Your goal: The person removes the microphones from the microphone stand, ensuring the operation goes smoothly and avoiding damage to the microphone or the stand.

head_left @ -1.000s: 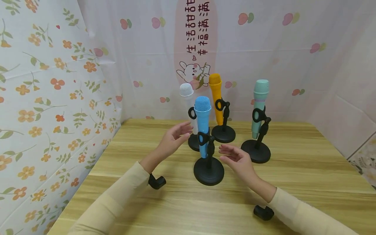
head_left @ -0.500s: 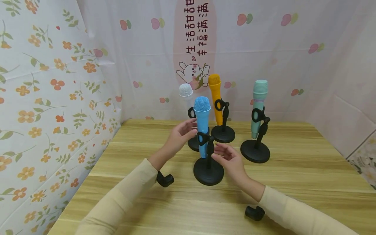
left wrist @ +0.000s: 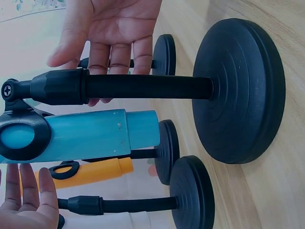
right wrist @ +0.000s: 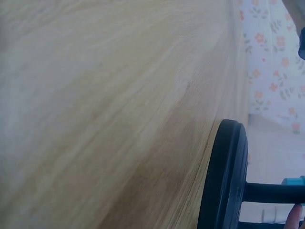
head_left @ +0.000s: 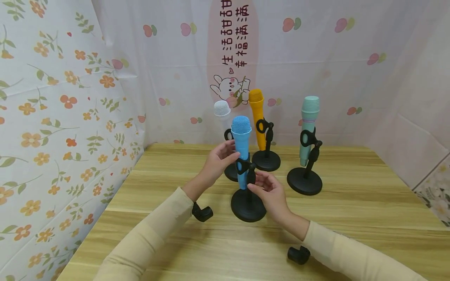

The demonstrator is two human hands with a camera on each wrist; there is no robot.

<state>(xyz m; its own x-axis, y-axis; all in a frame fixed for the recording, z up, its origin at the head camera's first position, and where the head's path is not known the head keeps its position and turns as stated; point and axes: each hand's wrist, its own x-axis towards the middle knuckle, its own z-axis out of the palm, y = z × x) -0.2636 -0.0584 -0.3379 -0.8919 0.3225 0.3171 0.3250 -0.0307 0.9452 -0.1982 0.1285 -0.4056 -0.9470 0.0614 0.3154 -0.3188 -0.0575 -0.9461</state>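
A blue microphone (head_left: pixel 241 136) stands tilted in the clip of a black stand (head_left: pixel 248 208) in front of me. My left hand (head_left: pixel 218 164) is at its left side, thumb tip right at the handle's edge. In the left wrist view, the fingers of my left hand (left wrist: pixel 31 198) lie nearly straight beside the microphone (left wrist: pixel 95 133). My right hand (head_left: pixel 272 197) is at the stand's pole. Fingers of my right hand (left wrist: pixel 112 28) pass behind the pole (left wrist: pixel 143 87), while its thumb stands apart. In the right wrist view, one fingertip (right wrist: pixel 294 217) shows by the pole.
Behind stand a white microphone (head_left: pixel 222 109), partly hidden, and an orange microphone (head_left: pixel 257 103), each on a black stand. A mint-green microphone (head_left: pixel 310 113) on its stand is to the right. The wooden table (head_left: pixel 225 249) ends at a printed curtain (head_left: pixel 168 70).
Both hands have moved inward to the blue microphone and its stand, the left to the right and the right to the left. The microphones have stayed in place.
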